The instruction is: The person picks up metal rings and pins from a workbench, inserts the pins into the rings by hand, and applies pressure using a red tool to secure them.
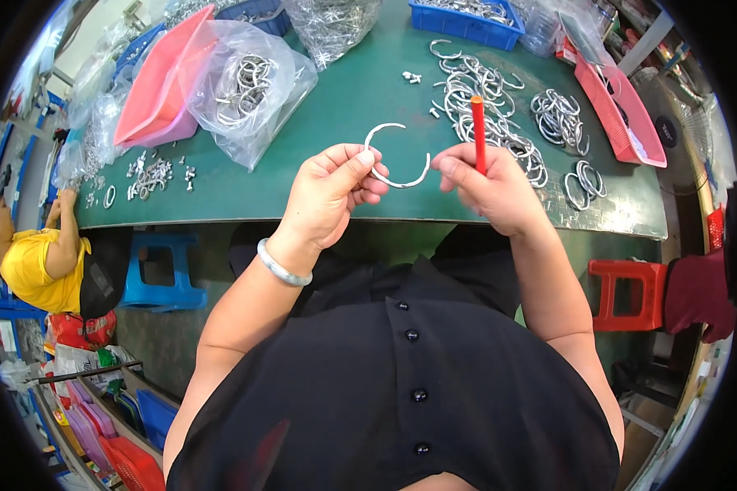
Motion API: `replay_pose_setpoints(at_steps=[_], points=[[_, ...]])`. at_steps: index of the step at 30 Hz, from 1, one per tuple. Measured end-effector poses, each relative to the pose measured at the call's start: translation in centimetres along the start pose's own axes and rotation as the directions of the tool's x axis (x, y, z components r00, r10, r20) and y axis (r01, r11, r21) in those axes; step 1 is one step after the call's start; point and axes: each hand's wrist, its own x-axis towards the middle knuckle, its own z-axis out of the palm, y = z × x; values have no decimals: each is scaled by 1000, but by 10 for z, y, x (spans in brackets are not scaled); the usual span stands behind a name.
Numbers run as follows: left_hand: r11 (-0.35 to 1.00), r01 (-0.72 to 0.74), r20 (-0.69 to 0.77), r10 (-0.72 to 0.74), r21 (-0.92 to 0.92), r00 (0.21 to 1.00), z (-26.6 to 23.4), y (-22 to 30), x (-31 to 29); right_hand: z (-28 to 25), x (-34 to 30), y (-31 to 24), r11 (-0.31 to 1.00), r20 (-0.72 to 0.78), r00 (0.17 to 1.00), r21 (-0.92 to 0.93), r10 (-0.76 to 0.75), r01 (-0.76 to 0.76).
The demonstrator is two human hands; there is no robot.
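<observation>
Between the thumb and fingers of my left hand point(336, 186) is an open silver bangle point(402, 185), a C-shaped metal ring with its gap facing up and to the right. My right hand point(491, 190) is closed around a red stick-like tool point(479, 135) with an orange end pointing upward; its lower end is hidden in the hand. The right thumb and forefinger are beside the bangle's right tip, apart from it or barely touching. Beyond my right hand lies a loose heap of silver bangles point(475, 82) on the green table point(352, 98).
Smaller bangle piles point(558, 114) lie to the right, near a pink bin point(622, 114). On the left are a clear bag point(258, 123) of rings, a pink basin point(160, 90) and small metal parts point(151, 173). A person in yellow point(45, 262) sits at the far left.
</observation>
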Motion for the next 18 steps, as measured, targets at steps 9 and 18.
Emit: replay_pose_setpoints(at_steps=[9,18], points=[[992,33,-35,-28,125,999,4,-9,-9,6,9,21,986,55,994,130,100,-106],[973,170,-33,-167,158,985,-12,-10,-4,8,13,25,977,120,978,105,173,-185]])
